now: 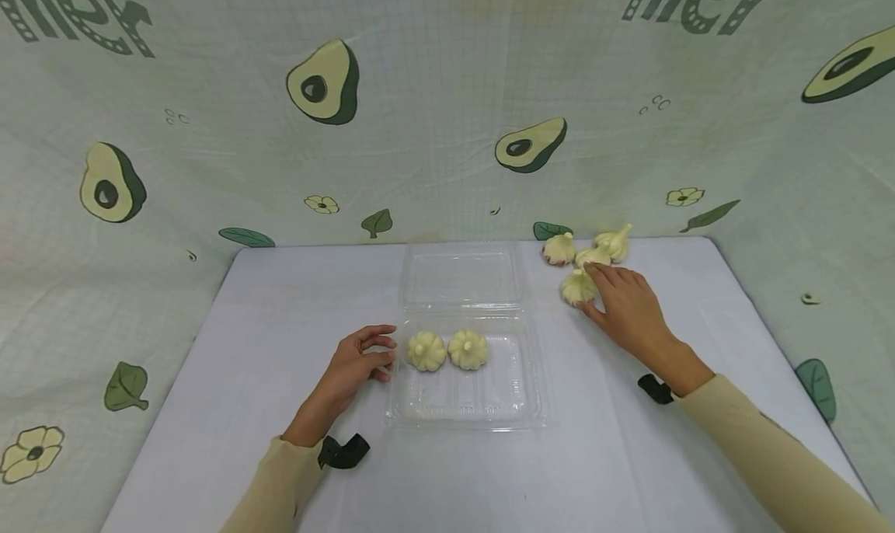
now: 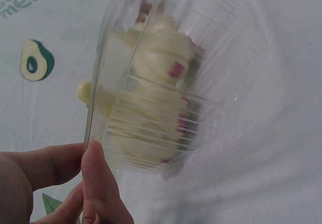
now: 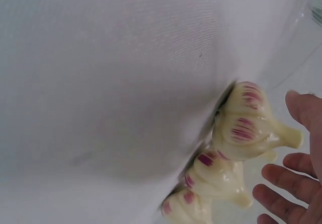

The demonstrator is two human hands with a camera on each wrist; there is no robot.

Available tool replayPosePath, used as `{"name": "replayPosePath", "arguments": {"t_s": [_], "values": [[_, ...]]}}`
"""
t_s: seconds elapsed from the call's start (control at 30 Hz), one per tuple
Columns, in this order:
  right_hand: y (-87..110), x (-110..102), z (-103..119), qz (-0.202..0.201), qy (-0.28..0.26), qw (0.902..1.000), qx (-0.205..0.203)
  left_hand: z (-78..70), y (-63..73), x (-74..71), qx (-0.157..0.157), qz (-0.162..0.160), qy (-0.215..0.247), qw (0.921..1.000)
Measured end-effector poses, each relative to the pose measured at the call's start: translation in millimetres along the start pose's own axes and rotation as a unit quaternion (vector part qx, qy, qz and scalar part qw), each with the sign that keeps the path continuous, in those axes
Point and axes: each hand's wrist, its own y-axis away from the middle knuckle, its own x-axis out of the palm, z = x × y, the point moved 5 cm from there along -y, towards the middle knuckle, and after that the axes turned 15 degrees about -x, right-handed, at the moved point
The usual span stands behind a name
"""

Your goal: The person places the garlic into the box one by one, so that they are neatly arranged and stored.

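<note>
A clear plastic clamshell box (image 1: 503,397) lies with its lid (image 1: 461,278) folded back. Two garlic bulbs (image 1: 426,351) (image 1: 468,350) sit side by side in its base. My left hand (image 1: 358,362) pinches the box's left rim (image 2: 92,118) between thumb and fingers. At the back right, my right hand (image 1: 629,309) hovers around the nearest of several loose garlic bulbs (image 1: 577,287), thumb and fingers spread. In the right wrist view, a gap shows between the fingers and this purple-streaked bulb (image 3: 246,126).
The other loose garlic bulbs (image 1: 558,249) (image 1: 613,244) cluster by the table's back edge, close to the hanging avocado-print cloth (image 1: 433,129). The white-covered table (image 1: 280,308) has cloth on its sides too. A black wrist mount (image 1: 343,451) is strapped to each forearm.
</note>
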Motion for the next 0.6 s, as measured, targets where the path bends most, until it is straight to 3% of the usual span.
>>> {"name": "replayPosePath", "arguments": {"t_s": [0.6], "values": [[-4.7,14.0,-3.6,0.005,-0.031,0.9994,-0.017,-1.5,0.7,0.3,-0.003,-0.001,0.0,1.0]]}}
